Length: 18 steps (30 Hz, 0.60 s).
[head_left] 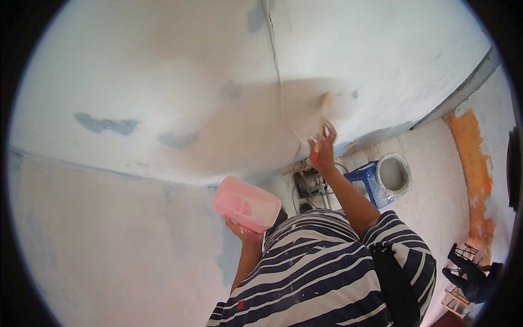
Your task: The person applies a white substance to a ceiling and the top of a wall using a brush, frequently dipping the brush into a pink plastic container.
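My right hand (323, 147) is closed around the handle of a paintbrush (326, 102), whose pale bristles are at the whitish wall (180, 71) in front of me; whether they touch it I cannot tell. The handle has a red end below my fingers. In my left hand (243, 231) sits a pink, translucent plastic tub (248, 204), gripped from below and held by my chest. Grey-blue patches (106, 124) show through the pale coat on the wall. A thin cable (279, 71) runs down the wall, left of the brush.
A blue plastic stool (368, 180) stands to my right, bearing a bucket (406, 188) of whitish liquid. Below the wall lies dark machinery (308, 184) with cables. Orange paint (473, 163) marks the right wall. A person (473, 275) is at far lower right, near a wooden frame (454, 302).
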Tool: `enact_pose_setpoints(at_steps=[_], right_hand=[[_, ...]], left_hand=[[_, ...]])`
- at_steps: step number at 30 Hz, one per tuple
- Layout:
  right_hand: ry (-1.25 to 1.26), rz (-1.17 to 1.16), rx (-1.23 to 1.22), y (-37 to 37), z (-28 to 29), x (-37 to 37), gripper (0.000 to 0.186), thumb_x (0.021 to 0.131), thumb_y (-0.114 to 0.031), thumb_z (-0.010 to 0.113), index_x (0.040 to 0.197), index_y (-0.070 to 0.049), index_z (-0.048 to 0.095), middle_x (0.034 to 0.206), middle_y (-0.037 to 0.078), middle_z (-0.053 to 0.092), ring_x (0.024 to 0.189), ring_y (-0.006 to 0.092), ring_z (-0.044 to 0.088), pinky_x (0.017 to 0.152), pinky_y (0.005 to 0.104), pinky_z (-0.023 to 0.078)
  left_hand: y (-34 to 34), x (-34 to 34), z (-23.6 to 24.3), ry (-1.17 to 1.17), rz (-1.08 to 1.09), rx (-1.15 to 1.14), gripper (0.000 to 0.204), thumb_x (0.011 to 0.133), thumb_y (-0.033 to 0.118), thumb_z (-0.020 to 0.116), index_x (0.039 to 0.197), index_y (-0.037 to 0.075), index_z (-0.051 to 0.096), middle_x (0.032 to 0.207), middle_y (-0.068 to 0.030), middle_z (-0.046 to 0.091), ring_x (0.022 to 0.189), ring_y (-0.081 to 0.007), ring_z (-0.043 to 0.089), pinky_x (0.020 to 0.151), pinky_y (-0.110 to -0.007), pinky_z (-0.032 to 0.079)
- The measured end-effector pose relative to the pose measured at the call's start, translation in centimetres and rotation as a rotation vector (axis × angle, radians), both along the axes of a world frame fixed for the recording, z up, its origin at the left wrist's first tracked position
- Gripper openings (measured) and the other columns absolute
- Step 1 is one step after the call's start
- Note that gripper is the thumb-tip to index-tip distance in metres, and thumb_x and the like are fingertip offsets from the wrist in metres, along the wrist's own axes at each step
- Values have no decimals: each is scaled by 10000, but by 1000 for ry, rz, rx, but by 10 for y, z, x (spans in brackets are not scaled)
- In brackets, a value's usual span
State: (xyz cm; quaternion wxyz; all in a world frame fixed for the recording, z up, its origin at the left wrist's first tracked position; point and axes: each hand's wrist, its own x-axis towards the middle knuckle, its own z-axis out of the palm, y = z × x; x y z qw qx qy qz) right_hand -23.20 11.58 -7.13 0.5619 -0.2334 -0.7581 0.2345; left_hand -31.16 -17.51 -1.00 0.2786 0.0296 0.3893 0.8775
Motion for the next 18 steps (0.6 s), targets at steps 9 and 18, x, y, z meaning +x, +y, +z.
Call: enact_pose_setpoints(at_steps=[9, 18], right_hand=[[90, 42, 27, -17, -19, 18, 355, 789, 70, 677, 1065, -55, 490, 1377, 240, 277, 1334, 466, 327, 1087, 534, 398], [-94, 40, -67, 6, -8, -11, 281, 841, 34, 650, 1070, -55, 515, 1356, 240, 315, 1317, 446, 368, 1069, 541, 392]], left_hand=[[-17, 20, 13, -125, 0, -86, 631, 957, 596, 350, 1449, 202, 339, 1424, -60, 426, 1321, -314, 411, 1078, -511, 380], [-16, 23, 14, -137, -59, -51, 645, 953, 598, 361, 1460, 202, 328, 1465, -64, 397, 1348, -315, 388, 1105, -509, 354]])
